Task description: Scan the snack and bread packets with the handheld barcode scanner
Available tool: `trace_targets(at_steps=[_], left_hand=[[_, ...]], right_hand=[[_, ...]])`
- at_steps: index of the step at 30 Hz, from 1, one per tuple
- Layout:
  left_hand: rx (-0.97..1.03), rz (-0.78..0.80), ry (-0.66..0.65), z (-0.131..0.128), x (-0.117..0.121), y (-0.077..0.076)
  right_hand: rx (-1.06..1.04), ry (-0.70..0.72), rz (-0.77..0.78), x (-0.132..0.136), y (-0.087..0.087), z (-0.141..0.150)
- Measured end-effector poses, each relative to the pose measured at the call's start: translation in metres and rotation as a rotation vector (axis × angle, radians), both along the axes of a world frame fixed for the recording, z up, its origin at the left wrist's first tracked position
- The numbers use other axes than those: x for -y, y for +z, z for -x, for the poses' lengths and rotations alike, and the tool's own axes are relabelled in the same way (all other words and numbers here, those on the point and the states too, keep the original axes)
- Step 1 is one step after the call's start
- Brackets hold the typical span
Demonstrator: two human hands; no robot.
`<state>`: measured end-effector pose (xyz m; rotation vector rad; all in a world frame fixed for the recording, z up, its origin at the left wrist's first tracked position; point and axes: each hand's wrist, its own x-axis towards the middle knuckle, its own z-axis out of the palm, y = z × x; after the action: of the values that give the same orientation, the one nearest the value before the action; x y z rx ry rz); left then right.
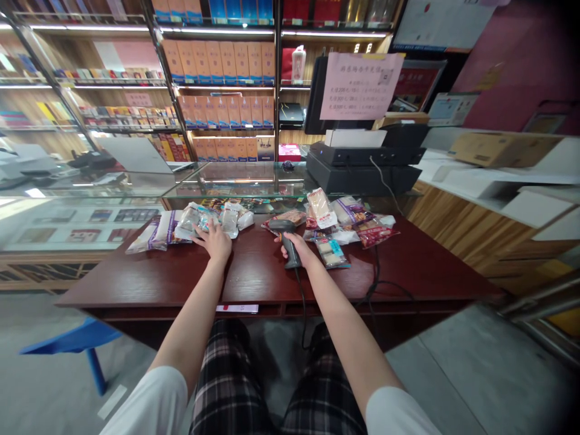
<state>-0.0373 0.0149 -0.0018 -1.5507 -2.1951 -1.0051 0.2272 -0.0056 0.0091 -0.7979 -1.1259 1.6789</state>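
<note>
My right hand (295,249) is wrapped round the grip of a dark grey barcode scanner (292,258), whose head points left over the desk. My left hand (214,240) lies with fingers spread on a clear snack packet (194,219) in the left group. Beside that packet are a purple-and-white packet (167,228) and a silvery white one (230,219). Right of the scanner sits a heap of snack packets, with a white one with red print (321,208) on top. A blue-and-clear packet (332,252) lies at its near side, close to my right wrist.
The packets rest on a dark red wooden desk (263,284). A black cable (380,283) runs over its right part. Behind stand a glass counter (240,175), a monitor with a pink paper sign (360,84) and shelves of boxes. A blue stool (75,339) is at the lower left.
</note>
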Motion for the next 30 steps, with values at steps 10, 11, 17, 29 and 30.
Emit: trace_targets(at_steps=[10,11,17,29,30], left_hand=[[-0.102,0.054,-0.062,0.010,0.002,0.011],[-0.115,0.056,-0.060,0.010,0.002,0.014],[-0.255,0.023,-0.246,-0.006,-0.005,0.027],[-0.060,0.347,-0.675,-0.092,-0.061,-0.012],[-0.032,0.368,-0.684,-0.095,-0.063,-0.014]], right_hand=[[-0.068,-0.069,-0.033,-0.003,-0.005,0.001],[-0.079,-0.079,-0.036,-0.004,-0.005,0.001],[-0.151,-0.175,-0.020,-0.005,0.002,0.001],[-0.113,-0.299,-0.003,-0.009,0.004,-0.012],[-0.122,-0.311,-0.005,-0.009,0.004,-0.012]])
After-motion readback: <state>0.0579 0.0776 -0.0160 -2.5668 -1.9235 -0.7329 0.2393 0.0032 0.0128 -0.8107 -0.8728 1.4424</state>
